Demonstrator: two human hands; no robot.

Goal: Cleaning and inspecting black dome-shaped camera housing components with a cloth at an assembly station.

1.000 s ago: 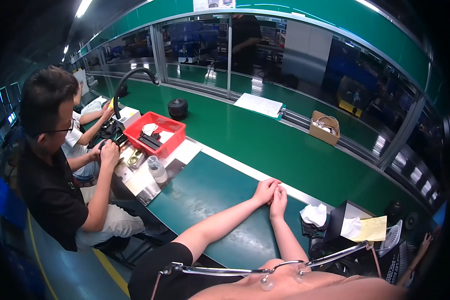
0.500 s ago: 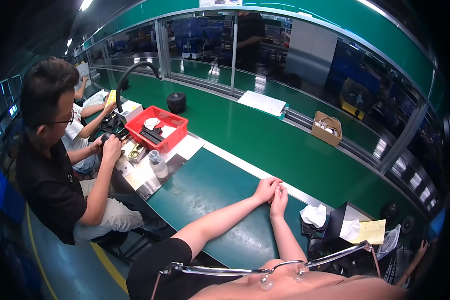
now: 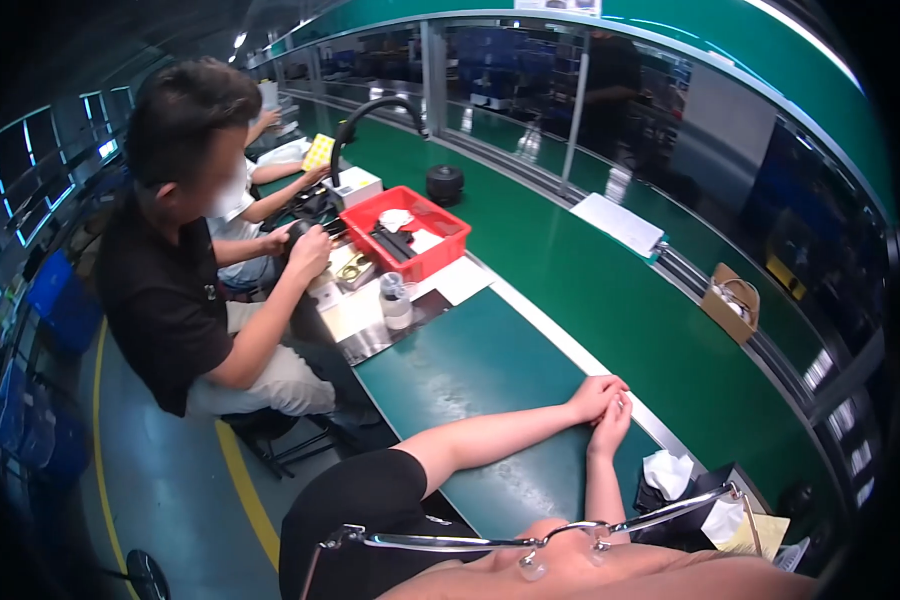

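My left hand (image 3: 595, 398) and my right hand (image 3: 611, 430) rest together near the far edge of the dark green work mat (image 3: 470, 350). Their fingers are closed and pressed against each other, the left hand lying at the tips of the right. Between them I make out no object, though the inner sides of the fingers are hidden. Both forearms lie over the mat. Beside my right forearm, a crumpled white tissue (image 3: 667, 474) sits on dark items.
At left, a seated co-worker (image 3: 170, 290) holds a small dark part. Nearby stand a red bin (image 3: 435, 262) and a clear bottle (image 3: 396, 305). Across the green belt (image 3: 610, 310) are a black round part (image 3: 445, 184), a clipboard (image 3: 618, 223) and a cardboard box (image 3: 730, 308).
The view has swung left, so the bench and co-worker appear farther right. My hands stay pressed together on the mat.
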